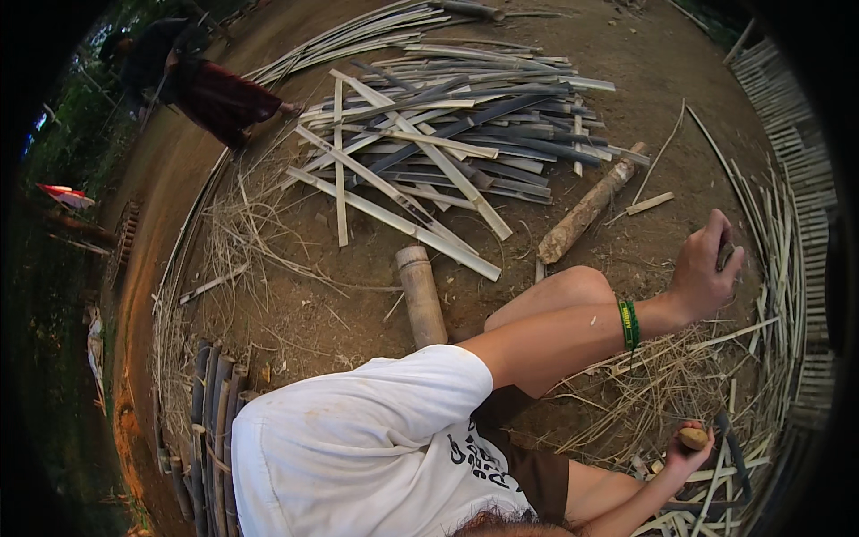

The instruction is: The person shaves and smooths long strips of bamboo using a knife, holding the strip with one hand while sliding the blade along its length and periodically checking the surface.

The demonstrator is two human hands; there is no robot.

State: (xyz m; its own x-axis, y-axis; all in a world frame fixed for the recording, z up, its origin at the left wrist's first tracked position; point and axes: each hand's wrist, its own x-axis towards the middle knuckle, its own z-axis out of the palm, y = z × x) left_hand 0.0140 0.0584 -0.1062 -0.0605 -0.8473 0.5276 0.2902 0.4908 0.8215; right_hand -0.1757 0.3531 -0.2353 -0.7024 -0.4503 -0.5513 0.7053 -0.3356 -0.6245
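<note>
My left hand [707,268] is raised over the dirt ground [295,304], fingers curled shut around a small dark piece [726,254] that's mostly hidden; can't tell its axis. My right hand [687,447] grips a short brown wooden handle [693,438], butt end showing toward me, above bamboo strips [716,483]. Split bamboo pile [447,134] lies well ahead.

Dark object [726,255] mostly hidden inside left hand [703,273]; distant person [192,80] blurred at the rim.
</note>
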